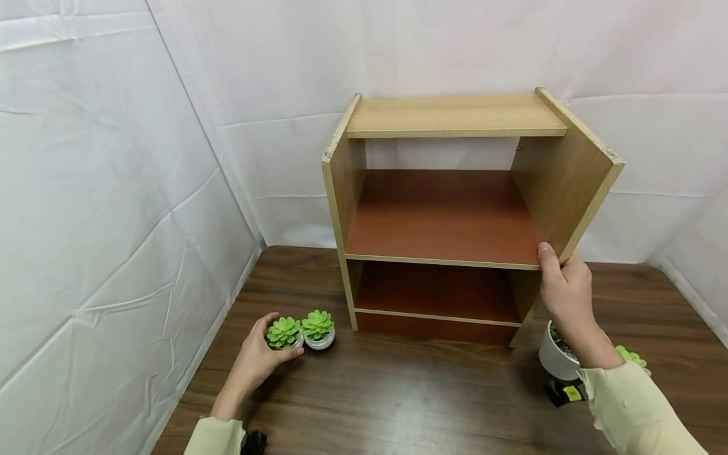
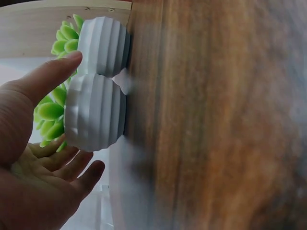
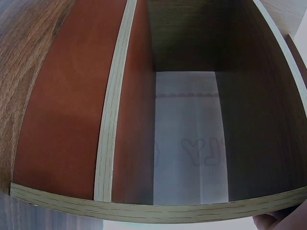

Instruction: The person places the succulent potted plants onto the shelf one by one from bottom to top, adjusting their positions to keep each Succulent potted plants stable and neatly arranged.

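Two potted succulents with bright green leaves and white ribbed pots stand side by side on the table. My left hand is around the left succulent, thumb in front and fingers behind. In the left wrist view its fingers are spread and look apart from the pot. The other succulent stands just right of it, near the thumb. A wooden shelf unit with reddish-brown shelves stands upright at the back. My right hand grips its right side panel, thumb inside and fingers outside.
A white pot stands by the right forearm, partly hidden, with green leaves showing beyond the sleeve. The dark wooden table extends in front of the shelf unit. White cloth hangs around the back and sides.
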The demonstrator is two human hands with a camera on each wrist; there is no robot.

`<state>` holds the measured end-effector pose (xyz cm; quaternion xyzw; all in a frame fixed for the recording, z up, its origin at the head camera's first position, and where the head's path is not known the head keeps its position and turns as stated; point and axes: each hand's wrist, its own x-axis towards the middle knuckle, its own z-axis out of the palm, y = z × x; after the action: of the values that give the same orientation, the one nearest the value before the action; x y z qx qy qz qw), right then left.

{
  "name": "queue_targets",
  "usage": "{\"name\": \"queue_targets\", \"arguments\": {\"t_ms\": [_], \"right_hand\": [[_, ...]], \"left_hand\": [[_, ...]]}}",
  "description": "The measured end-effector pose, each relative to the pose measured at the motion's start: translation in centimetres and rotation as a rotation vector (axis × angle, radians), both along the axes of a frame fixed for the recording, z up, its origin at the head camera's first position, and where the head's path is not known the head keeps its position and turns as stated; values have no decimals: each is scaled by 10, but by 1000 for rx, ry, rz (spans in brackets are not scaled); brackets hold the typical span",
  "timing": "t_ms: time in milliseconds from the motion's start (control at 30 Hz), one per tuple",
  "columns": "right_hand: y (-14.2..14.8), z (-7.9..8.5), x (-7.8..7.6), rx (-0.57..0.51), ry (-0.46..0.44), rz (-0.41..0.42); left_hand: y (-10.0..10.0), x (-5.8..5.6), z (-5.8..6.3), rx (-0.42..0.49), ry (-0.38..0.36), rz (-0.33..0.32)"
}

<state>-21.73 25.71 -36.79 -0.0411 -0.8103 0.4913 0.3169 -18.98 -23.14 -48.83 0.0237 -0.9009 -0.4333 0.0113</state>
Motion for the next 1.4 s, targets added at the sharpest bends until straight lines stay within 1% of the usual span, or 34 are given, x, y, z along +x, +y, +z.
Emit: {"name": "queue_targets", "arguments": {"t_ms": [133, 233, 367, 567, 800, 967, 1267, 1400], "right_hand": [[0, -1, 0, -3, -7, -3], [0, -1, 0, 3, -4, -5], [0, 0, 0, 3, -1, -12], [-1, -1, -1, -10, 1, -16], [-1, -1, -1, -14, 10, -21], [-1, -1, -2, -21, 17, -19], [-2, -2, -2, -33, 29, -20], [-3, -2, -2, -42, 32, -21]], "left_hand": [[-3, -1, -1, -13, -28, -4], [-5, 0, -1, -11, -50, -26], [-6, 0, -2, -6, -59, -46], [-7, -1, -3, 27, -79, -27], [-8, -3, -3, 101, -96, -11], [-9, -3, -5, 99, -116, -19], [-9, -2, -7, 139, -97, -12], [-8, -2, -8, 139, -94, -2]]}}
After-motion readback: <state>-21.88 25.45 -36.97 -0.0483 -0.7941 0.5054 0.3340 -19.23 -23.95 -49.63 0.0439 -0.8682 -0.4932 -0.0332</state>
